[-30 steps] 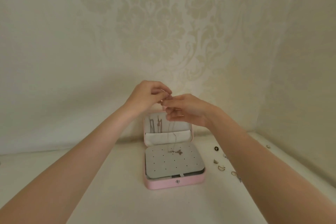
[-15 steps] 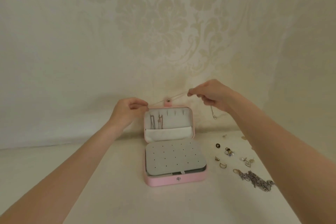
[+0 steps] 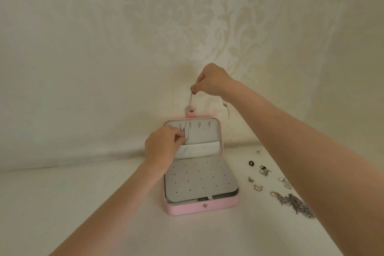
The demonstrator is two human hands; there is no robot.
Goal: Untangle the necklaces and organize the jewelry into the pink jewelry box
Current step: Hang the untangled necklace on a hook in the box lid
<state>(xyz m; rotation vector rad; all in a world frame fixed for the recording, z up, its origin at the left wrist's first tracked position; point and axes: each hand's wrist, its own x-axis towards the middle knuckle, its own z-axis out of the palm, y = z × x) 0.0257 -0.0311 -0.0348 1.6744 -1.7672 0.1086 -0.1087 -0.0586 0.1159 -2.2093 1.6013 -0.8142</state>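
The left hand [image 3: 161,147] is at the left side of the open lid [image 3: 205,133] of the pink jewelry box [image 3: 199,207], its fingertips curled and pinching the lower part of a thin silver necklace chain [image 3: 190,103] against the row of hooks there. The box stands open on the pale tabletop [image 3: 83,203], lid upright against the damask wallpaper [image 3: 187,16], with a grey perforated earring panel [image 3: 199,178] covering its base and a white pocket [image 3: 199,149] across the lower lid. The chain runs up from the lid to the right hand [image 3: 209,81], which is raised above the box and pinches the chain's upper end between thumb and fingertips. To the right of the box, loose earrings [image 3: 265,170] lie scattered on the table, and nearer the camera sits a tangled silver chain pile [image 3: 297,203], partly hidden by the right forearm.
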